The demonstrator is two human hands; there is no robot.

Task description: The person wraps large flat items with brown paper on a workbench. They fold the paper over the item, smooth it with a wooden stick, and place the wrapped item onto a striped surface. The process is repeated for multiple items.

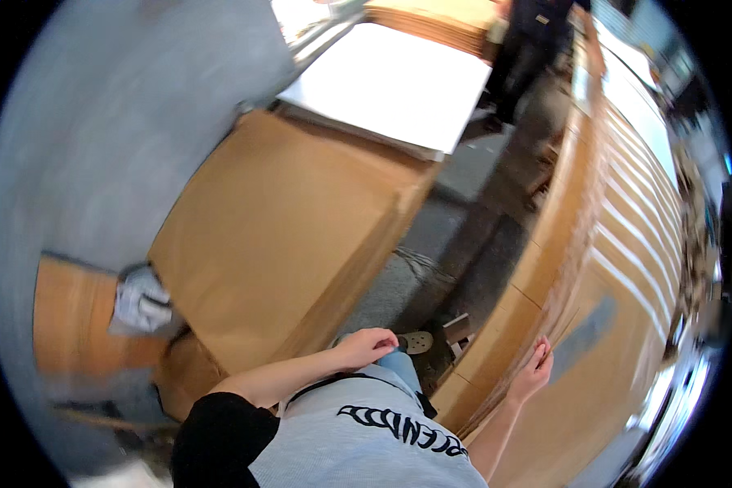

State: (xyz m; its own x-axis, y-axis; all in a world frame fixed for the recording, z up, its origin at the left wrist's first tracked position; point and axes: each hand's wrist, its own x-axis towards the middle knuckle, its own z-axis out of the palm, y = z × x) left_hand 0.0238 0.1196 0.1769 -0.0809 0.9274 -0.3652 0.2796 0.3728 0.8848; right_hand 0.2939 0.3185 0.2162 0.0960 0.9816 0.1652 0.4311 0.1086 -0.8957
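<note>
Left fingers (384, 336): loosely curled and released, with nothing seen in them; the left hand (361, 350) hangs in front of the body, apart from the brown stack, perhaps simply carried for balance.

Right fingers (541, 351): bent inward near the inner border of the striped brown sheet (602, 281); whether they pinch its edge or merely rest against it, I cannot tell; that placing would suit steadying a long, broad surface from its side.

Striped sheet: at the person's right, running far forward; pale parallel stripes cross its farther part, and a blurred grey patch (584, 337) lies just beyond the hand; its seamed brown side (504, 325) faces the aisle, likely so that it can be reached all along.

Brown stack (285, 236): ahead and to the left, its layered edge toward the aisle; probably laid flat so the sheets keep their shape.

White sheets (390, 89): on the far end of that stack, leaving the near brown face uncovered, presumably to keep the two kinds apart.

Co-worker (537, 41): standing at the far end, in dark clothing, between the white sheets and the striped sheet; the gap there seems kept for standing room.
</note>
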